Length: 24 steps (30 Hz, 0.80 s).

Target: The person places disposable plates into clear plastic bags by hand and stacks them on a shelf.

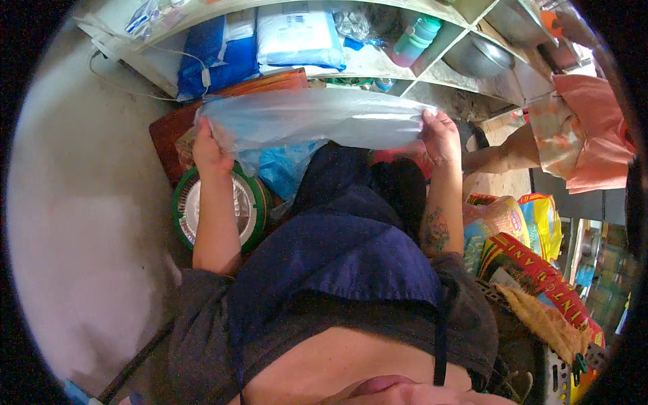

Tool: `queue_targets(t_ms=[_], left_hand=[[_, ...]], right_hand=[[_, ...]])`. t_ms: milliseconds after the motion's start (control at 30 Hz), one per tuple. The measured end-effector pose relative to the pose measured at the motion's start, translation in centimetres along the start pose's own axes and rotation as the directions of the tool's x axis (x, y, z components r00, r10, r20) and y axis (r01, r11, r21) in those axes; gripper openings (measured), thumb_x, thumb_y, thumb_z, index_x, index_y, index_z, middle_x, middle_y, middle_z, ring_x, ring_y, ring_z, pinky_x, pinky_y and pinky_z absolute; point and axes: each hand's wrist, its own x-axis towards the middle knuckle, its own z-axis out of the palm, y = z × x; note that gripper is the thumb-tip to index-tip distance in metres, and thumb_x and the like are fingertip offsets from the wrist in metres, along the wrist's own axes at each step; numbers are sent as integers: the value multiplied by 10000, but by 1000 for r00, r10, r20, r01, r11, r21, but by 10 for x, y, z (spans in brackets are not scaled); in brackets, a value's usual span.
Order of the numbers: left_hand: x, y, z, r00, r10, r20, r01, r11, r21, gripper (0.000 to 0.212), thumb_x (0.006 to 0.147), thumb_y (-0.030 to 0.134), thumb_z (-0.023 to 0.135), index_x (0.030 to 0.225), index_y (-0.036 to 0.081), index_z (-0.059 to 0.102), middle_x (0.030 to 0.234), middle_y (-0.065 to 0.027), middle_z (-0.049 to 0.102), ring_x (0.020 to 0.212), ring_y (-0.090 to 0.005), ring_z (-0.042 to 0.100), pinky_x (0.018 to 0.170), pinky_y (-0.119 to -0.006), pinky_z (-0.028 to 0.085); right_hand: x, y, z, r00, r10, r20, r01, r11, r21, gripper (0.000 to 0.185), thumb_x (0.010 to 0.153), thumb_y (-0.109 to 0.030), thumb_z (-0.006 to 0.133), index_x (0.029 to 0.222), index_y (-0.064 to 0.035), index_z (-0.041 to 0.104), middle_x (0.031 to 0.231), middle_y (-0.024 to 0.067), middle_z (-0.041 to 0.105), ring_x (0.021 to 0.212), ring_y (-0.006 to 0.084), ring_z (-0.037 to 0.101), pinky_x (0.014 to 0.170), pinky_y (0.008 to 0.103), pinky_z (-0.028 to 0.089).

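A sheer plastic bag or sheet [324, 116] is stretched sideways in front of me, between my two hands. My left hand [211, 152] grips its left end, and part of that hand shows through the film. At the other end, my right hand [440, 132] pinches a gathered corner between thumb and fingers. Below the film, by my lap, lies a crumpled blue plastic bag [283, 164]. A round tub with a green rim [178, 202] stands under my left forearm, partly hidden by it.
Shelving [445, 48] ahead holds packs in plastic [301, 38], a bottle [417, 40] and a metal bowl [478, 55]. A person's arm [506, 152] is at the right. Printed sacks [536, 278] stand beside me there. A pale wall [91, 212] closes the left.
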Motion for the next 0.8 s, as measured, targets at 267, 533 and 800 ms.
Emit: queue_targets(t_ms=[267,533,800], left_hand=[[-30,-15,23,594,682,428,-662,111,741,583,718,157,684,1209,6,407,1185,-160,426,1109,-284,406,978,-415,291],[-113,-29,100,288,-3,958,-935,214,282,514,693,267,693,1148,133,496,1204,-102,484,1178,-265,404,1024,-472,181],[-97,-28,81,418,-202,886,-772,436,464,99,806,171,595,864,91,594,966,-15,623,973,-179,561,1022,-502,199]], right_hand=[[-6,-22,-9,907,-331,-261,236,912,-337,263,843,-236,594,635,-103,502,605,-57,459,540,41,365,492,201,299],[-62,20,85,539,-332,774,840,139,-524,360,646,-326,724,531,-96,472,525,69,475,507,287,507,476,379,404],[-68,17,84,759,-35,650,609,392,-690,219,711,-253,683,692,-64,575,639,102,561,621,296,565,568,375,445]])
